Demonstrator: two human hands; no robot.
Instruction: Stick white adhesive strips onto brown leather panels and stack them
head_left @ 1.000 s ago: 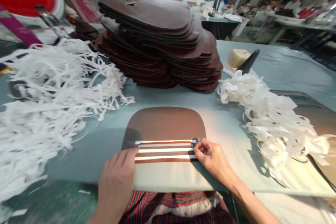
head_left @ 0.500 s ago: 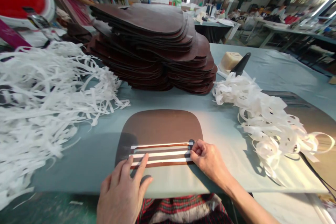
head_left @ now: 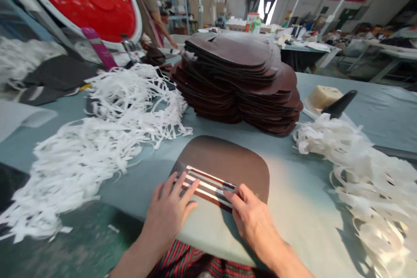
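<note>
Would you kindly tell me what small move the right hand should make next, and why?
I would probably have the right hand smooth down the right ends of the white strips: it is already there, while the left hand spreads over their left ends, apparently steadying them along the brown panel's near edge.

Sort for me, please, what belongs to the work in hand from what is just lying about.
In hand: white strips, touched by the left hand and right hand; rounded brown panel; likely, the stacked brown panels.

Apparently lying about: tangled white ribbons, left; curled white ribbons, right; cream block; black handle.
</note>
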